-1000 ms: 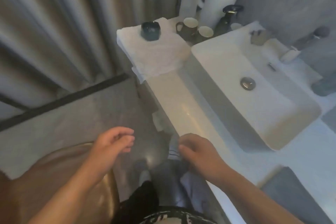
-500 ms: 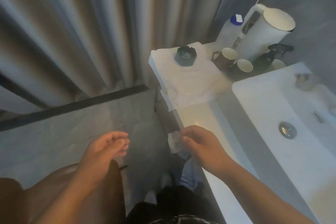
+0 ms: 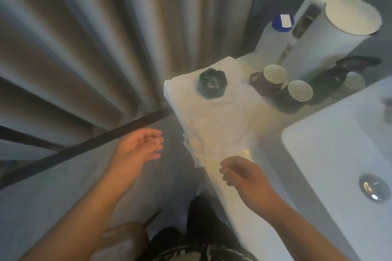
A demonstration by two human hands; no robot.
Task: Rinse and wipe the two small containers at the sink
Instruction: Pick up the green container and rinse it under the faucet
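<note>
A small dark green faceted container (image 3: 212, 83) stands on a folded white towel (image 3: 220, 116) at the counter's left end. Two dark mugs with pale insides (image 3: 273, 77) (image 3: 299, 91) stand just right of the towel. The white sink basin (image 3: 331, 154) with a metal drain (image 3: 373, 189) fills the right side. My left hand (image 3: 137, 149) hovers over the floor left of the counter, palm up, fingers loosely spread, holding nothing. My right hand (image 3: 244, 178) hangs over the counter's near edge below the towel, fingers curled, empty.
A white electric kettle (image 3: 331, 36) and a white bottle with a blue cap (image 3: 275, 34) stand at the back of the counter, with a dark pump bottle (image 3: 331, 78) beside them. Grey curtains (image 3: 84, 38) hang on the left above a dark floor rail.
The view has swung left and nearer to the towel end of the counter. Both hands have risen toward the towel, the left one turning palm up.
</note>
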